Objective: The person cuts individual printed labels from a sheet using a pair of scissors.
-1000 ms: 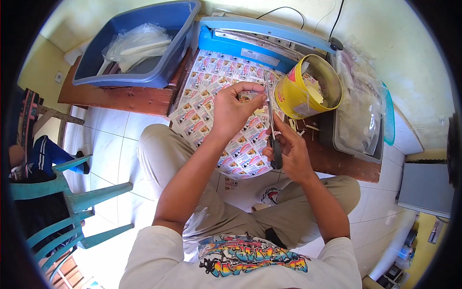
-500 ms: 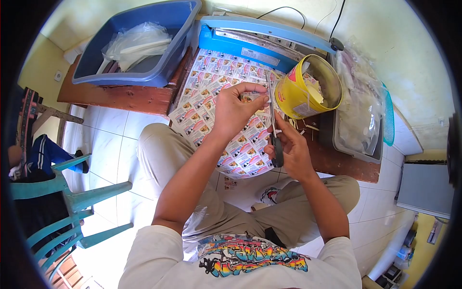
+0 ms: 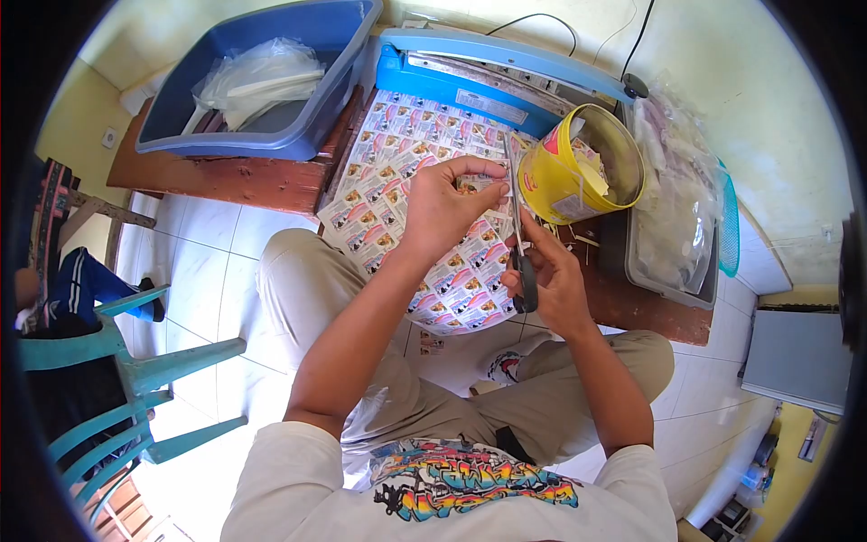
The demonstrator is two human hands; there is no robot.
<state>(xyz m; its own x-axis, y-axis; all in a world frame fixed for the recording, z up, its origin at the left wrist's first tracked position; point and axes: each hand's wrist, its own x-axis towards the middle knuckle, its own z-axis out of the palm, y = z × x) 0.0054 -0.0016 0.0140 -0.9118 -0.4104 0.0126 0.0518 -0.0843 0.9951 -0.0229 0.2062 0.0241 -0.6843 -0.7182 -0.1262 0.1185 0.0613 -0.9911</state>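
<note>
My right hand (image 3: pixel 553 278) is closed round the black handles of a pair of scissors (image 3: pixel 524 280), whose long blades point up and away from me. Just left of the blades, my left hand (image 3: pixel 447 206) pinches something small and pale; its shape is mostly hidden by the fingers. Beneath both hands lie sheets printed with rows of small labels (image 3: pixel 379 212). A yellow bucket (image 3: pixel 558 185) tilts beside the blades on the right, with paper scraps inside.
A blue sealer with a long arm (image 3: pixel 506 54) stands behind the sheets. At the left is a blue tub (image 3: pixel 298 144) holding plastic bags. A grey tray of bags (image 3: pixel 673 287) sits right, on the brown bench (image 3: pixel 646 316). Green chair (image 3: pixel 135 375) and a person's leg are left.
Both hands and the scissors have shifted very slightly right in view, along with the surroundings. The grips look the same.
</note>
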